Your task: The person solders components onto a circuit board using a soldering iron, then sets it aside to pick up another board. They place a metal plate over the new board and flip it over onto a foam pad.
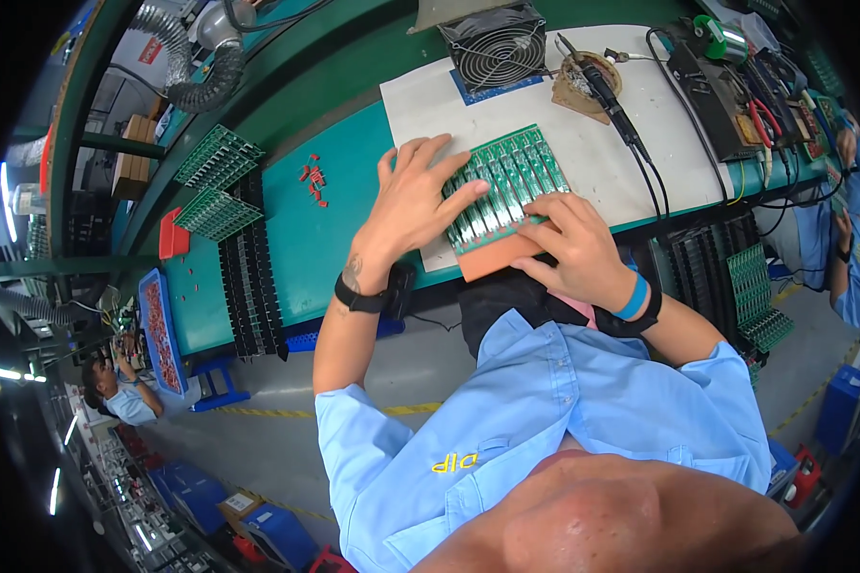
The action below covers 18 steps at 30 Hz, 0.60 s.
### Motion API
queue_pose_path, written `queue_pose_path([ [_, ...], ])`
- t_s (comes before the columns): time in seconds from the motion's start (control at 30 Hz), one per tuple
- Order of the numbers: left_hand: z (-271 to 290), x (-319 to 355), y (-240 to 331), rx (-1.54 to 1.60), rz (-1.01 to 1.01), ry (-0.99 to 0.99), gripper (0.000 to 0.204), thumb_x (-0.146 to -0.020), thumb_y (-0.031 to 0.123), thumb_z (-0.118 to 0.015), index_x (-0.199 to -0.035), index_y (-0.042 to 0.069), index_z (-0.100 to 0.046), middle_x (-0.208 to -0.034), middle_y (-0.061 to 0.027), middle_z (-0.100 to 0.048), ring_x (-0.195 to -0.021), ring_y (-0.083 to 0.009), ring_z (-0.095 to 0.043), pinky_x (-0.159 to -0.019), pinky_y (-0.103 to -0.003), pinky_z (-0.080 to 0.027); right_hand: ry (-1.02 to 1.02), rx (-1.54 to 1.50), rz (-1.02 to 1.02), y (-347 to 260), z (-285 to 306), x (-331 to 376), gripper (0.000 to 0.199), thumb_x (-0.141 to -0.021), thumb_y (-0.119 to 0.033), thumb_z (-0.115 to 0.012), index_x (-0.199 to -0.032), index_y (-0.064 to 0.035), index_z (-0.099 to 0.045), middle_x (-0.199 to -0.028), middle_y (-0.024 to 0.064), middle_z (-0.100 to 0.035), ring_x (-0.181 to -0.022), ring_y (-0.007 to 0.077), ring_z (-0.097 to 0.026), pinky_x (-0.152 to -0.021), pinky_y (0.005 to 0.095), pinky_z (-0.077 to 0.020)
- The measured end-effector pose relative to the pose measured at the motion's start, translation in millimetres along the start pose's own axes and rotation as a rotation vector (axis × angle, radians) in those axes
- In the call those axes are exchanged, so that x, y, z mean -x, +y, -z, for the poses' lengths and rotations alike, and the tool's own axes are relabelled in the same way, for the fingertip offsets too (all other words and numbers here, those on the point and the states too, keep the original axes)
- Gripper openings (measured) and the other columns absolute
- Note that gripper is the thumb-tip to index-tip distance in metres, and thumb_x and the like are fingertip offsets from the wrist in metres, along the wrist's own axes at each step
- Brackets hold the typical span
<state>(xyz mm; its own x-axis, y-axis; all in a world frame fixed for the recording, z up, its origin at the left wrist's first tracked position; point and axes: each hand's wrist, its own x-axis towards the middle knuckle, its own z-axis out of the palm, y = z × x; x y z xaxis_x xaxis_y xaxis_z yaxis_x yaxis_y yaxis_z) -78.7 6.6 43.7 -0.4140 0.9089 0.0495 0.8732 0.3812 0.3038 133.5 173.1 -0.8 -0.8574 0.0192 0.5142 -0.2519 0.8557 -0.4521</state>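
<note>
the green circuit board panel (508, 183) lies on an orange pad (499, 256) just below the desk fan (496, 47), long axis slanting away, left hand (413, 201) flat on its near-left end, right hand (576, 244) pinching the pad's near edge.

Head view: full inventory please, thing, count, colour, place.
circuit board panel: one, green, on an orange pad at the bench's near edge
white sheet: one, under the panel
fan: one, black, at the sheet's far edge
soldering iron: one, black, resting on a brown stand, right of the fan
small parts: a loose cluster, red, on the teal bench
board racks: two, green, far left of the bench
tray: one, blue, holding red parts, at the left end
left hand: flat on the panel
right hand: fingers on the panel's near edge
</note>
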Motion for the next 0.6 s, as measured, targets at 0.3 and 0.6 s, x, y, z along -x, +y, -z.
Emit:
queue_pose_path([
  [0.3,-10.2,-32.8,-5.2,0.057,-0.031,-0.016,0.084,-0.079,0.055,-0.084,-0.140,0.001,-0.062,-0.151,-0.0201,-0.054,-0.142,-0.0387,-0.047,-0.119,-0.050,-0.033,0.118,-0.069,-0.097,3.6,-5.6,-22.4,0.042,-0.081,-0.028,-0.086,-0.114,-0.0070,-0.072,-0.117,0.0103,-0.063,-0.106,0.0298,-0.060,-0.090,0.0408,-0.0478],
  [0.6,-11.7,-29.7,-5.3,0.121,0.028,-0.039,0.085,-0.077,0.046,-0.087,-0.143,0.003,-0.056,-0.153,-0.0208,-0.051,-0.144,-0.0398,-0.042,-0.120,-0.051,-0.031,0.828,-1.786,-0.873,51.5,-0.3,-31.7,0.055,-0.113,-0.041,-0.050,-0.157,-0.0087,-0.039,-0.126,0.0102,-0.064,-0.104,0.0168,-0.060,-0.091,0.0326,-0.0501],
])
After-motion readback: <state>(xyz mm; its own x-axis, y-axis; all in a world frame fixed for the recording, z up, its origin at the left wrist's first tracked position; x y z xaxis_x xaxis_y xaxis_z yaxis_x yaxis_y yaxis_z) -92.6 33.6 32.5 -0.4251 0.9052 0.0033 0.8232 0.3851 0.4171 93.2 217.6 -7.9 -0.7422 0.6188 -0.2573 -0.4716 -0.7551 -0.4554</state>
